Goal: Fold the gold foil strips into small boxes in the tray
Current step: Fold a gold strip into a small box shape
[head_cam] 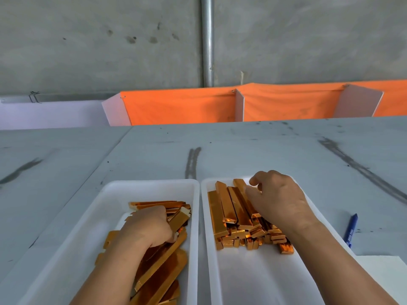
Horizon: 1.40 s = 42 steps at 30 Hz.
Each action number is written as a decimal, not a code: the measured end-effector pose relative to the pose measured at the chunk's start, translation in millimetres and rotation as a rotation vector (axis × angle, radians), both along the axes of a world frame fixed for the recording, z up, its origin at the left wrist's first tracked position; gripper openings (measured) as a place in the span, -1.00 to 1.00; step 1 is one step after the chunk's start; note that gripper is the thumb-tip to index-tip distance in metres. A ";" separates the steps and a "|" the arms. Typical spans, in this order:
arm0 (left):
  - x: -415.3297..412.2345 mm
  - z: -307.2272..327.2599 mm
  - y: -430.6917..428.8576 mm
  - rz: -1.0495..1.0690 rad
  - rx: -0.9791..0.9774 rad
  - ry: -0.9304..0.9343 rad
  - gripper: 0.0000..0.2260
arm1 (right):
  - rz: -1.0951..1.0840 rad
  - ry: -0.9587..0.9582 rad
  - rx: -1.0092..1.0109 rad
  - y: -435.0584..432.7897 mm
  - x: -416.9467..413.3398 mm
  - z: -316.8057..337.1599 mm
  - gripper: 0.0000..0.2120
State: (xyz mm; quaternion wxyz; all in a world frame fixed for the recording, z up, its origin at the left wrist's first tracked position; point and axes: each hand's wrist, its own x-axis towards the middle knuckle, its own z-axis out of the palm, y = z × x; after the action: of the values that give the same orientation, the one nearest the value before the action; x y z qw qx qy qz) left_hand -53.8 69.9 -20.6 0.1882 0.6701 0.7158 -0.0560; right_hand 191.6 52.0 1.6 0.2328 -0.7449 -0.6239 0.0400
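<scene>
Two white trays lie side by side in front of me. The left tray (pixel 152 186) holds a loose heap of flat gold foil strips (pixel 163 274). My left hand (pixel 147 227) is down in that heap, its fingers curled round one strip (pixel 178 219). The right tray (pixel 253 282) holds a pile of folded gold boxes (pixel 229 208), long and narrow, stacked in layers. My right hand (pixel 277 199) rests on the far right of that pile, fingers bent over the boxes; what the fingertips hold is hidden.
The trays sit on a grey scuffed table (pixel 264 146). A blue pen (pixel 351 230) lies right of the right tray, and a white sheet (pixel 383 267) lies at the near right. Orange cloth dividers (pixel 180 108) stand behind the table's far edge.
</scene>
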 end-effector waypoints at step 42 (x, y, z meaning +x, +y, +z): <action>47.0 8.4 -19.3 -0.339 0.668 -0.457 -0.66 | 0.296 0.916 0.111 -10.8 -26.4 3.1 -0.89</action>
State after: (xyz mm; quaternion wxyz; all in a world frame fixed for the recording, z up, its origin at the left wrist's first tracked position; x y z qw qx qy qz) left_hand -6.8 50.6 -12.3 0.1029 0.7974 0.5145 0.2982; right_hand 165.2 41.2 4.7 0.5147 -0.5405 -0.5577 0.3632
